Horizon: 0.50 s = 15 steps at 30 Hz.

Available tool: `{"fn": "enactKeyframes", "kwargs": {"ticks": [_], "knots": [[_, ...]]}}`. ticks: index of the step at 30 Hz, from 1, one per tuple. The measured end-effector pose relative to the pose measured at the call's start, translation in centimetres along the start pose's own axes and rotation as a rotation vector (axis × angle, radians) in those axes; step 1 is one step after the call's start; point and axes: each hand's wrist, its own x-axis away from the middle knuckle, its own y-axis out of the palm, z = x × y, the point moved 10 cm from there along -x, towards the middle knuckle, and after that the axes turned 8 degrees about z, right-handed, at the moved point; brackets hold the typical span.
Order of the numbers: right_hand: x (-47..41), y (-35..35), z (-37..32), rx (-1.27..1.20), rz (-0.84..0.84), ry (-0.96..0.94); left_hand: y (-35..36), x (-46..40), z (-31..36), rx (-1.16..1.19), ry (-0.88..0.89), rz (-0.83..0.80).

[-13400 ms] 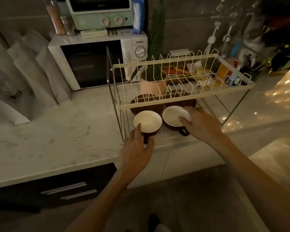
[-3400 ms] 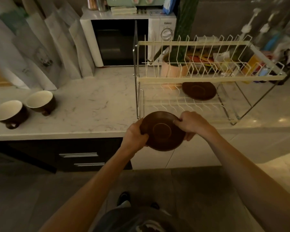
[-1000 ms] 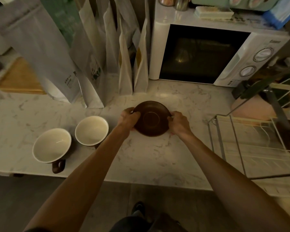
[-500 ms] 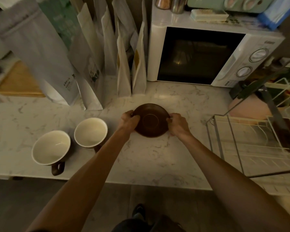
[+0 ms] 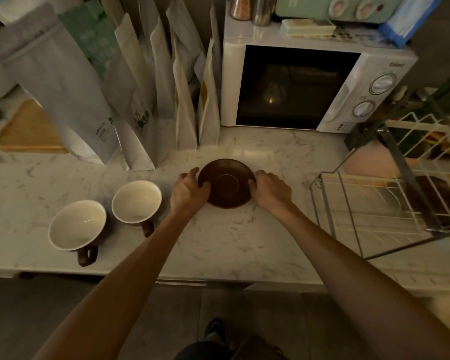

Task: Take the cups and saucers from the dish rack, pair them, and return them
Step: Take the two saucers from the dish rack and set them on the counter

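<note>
A dark brown saucer lies on the marble counter in front of the microwave. My left hand grips its left rim and my right hand grips its right rim. Two brown cups with cream insides stand to the left: one close to my left hand, the other further left near the counter's front edge. The dish rack stands at the right. A second dark saucer shows dimly in its lower tier.
A white microwave stands behind the saucer. Several tall paper bags lean against the wall at the back left. A wooden board lies at far left. A pink pot sits behind the rack.
The saucer came from the rack to the counter in both hands. Over the last second it has stayed in nearly the same spot, still held by both hands.
</note>
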Motion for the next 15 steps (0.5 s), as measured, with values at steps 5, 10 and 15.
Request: {"fn": "enactKeyframes", "kwargs": {"ticks": [5, 10, 15], "knots": [[2.6, -2.6, -1.5, 0.125, 0.145, -0.187, -1.2, 2.8, 2.6, -0.149, 0.201, 0.047], [5.4, -3.7, -1.9, 0.107, 0.153, -0.3, -1.3, 7.0, 5.7, -0.33, 0.39, 0.125], [9.1, -4.3, -0.6, 0.077, 0.118, -0.399, 0.5, 11.0, 7.5, -0.427, 0.509, 0.071]]}}
